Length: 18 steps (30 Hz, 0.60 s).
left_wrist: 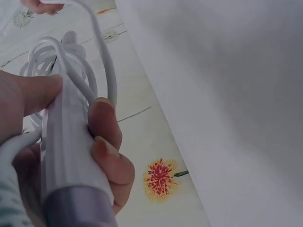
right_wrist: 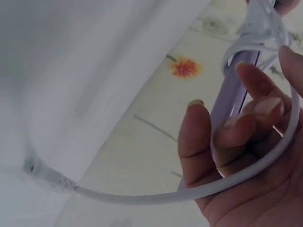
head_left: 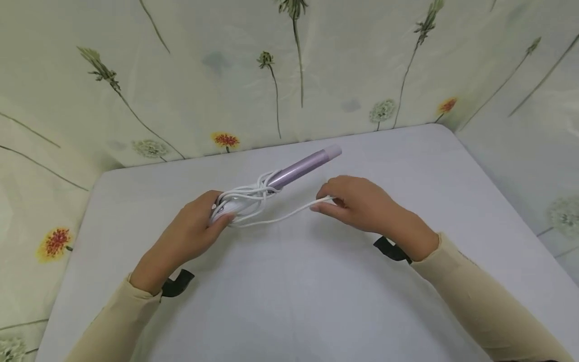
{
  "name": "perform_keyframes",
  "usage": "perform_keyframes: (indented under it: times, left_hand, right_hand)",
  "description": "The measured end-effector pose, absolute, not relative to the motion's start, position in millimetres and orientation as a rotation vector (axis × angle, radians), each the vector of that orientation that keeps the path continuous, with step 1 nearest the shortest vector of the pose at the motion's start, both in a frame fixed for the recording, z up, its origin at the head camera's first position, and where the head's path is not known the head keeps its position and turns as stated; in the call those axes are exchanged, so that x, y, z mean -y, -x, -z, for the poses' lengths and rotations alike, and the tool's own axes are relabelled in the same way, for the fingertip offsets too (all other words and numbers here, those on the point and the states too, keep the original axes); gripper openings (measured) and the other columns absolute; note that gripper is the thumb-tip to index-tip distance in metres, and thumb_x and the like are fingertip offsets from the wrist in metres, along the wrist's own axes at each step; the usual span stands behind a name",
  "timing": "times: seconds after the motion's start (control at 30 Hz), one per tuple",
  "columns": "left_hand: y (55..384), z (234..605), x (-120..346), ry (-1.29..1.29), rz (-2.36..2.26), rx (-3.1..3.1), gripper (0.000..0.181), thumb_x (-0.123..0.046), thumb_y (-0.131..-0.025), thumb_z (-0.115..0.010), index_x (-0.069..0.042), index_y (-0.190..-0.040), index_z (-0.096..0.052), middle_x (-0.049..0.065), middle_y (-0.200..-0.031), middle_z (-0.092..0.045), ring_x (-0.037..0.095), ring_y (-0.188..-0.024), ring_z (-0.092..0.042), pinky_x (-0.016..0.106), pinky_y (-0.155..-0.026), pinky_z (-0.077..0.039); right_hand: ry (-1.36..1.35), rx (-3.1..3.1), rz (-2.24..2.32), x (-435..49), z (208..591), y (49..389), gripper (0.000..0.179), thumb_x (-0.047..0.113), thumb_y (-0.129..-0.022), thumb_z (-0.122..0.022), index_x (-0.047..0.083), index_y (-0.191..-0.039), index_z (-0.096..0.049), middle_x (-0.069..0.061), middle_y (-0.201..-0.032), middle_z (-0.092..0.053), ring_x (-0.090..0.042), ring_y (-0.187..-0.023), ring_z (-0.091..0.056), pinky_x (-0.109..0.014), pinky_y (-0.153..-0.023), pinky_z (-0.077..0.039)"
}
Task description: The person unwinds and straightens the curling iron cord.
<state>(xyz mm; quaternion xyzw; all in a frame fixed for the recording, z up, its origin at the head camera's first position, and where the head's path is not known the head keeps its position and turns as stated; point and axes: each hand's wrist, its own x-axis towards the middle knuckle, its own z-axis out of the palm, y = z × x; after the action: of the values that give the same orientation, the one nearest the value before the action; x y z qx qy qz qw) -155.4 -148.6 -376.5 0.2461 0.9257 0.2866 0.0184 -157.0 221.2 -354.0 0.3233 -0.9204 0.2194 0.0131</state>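
Note:
A curling iron (head_left: 300, 170) with a shiny lavender barrel points up and right over the table. My left hand (head_left: 194, 229) grips its white handle (left_wrist: 71, 142), thumb on one side and fingers round the other. Loops of white cord (head_left: 246, 191) wrap the handle and the barrel's base. A free length of cord stretches across to my right hand (head_left: 366, 201), which holds it between thumb and curled fingers. In the right wrist view the cord crosses the palm, and a thicker white end piece (right_wrist: 47, 175) hangs beyond it, blurred.
Under both hands lies a table with a plain white cover (head_left: 289, 291). Behind it and at the sides hangs pale cloth (head_left: 181, 75) printed with flowers and stems. Dark straps (head_left: 177, 284) show at both wrists, below beige sleeves (head_left: 117, 322).

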Motion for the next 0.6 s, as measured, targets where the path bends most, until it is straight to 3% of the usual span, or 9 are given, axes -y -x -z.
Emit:
perform_keyframes:
  times: [0.23, 0.37, 0.5, 0.6]
  left_hand:
    - [155.4, 375.2, 146.1, -0.692, -0.993, -2.838, 0.045, -0.022, -0.104, -0.067, 0.003, -0.138, -0.051, 0.014, -0.111, -0.065, 0.026, -0.090, -0.059, 0.042, -0.075, -0.050]
    - [152.7, 373.6, 144.8, -0.646, -1.077, -2.793, 0.054, -0.023, -0.104, -0.068, -0.003, -0.148, -0.044, 0.015, -0.121, -0.065, 0.027, -0.097, -0.061, 0.043, -0.080, -0.052]
    - [148.7, 371.7, 142.1, -0.638, -1.171, -2.737, 0.065, -0.022, -0.103, -0.070, -0.012, -0.157, -0.035, 0.013, -0.125, -0.066, 0.024, -0.098, -0.063, 0.042, -0.081, -0.053]
    - [144.5, 369.0, 138.4, -0.641, -1.243, -2.654, 0.069, -0.024, -0.103, -0.070, -0.018, -0.160, -0.031, 0.010, -0.124, -0.067, 0.021, -0.091, -0.065, 0.038, -0.074, -0.054]
  right_hand:
    - [-1.176, 2.985, -0.775, -207.5, 366.7, 135.2, 0.017, 0.038, -0.100, -0.073, 0.021, -0.105, -0.074, 0.017, -0.080, -0.056, -0.002, -0.066, -0.048, -0.027, -0.066, -0.048]
    - [-1.248, 3.043, -0.791, -199.1, 376.2, 128.1, 0.014, 0.038, -0.100, -0.073, 0.024, -0.102, -0.073, 0.019, -0.078, -0.058, 0.000, -0.067, -0.051, -0.027, -0.067, -0.049]
    - [-1.312, 3.113, -0.734, -190.2, 390.3, 125.5, 0.006, 0.027, -0.102, -0.069, 0.021, -0.103, -0.072, 0.017, -0.078, -0.064, -0.002, -0.071, -0.057, -0.028, -0.069, -0.051]
    - [-1.277, 3.165, -0.679, -185.4, 400.7, 127.2, 0.008, 0.017, -0.104, -0.064, 0.016, -0.107, -0.071, 0.012, -0.081, -0.065, -0.006, -0.072, -0.058, -0.031, -0.070, -0.051]
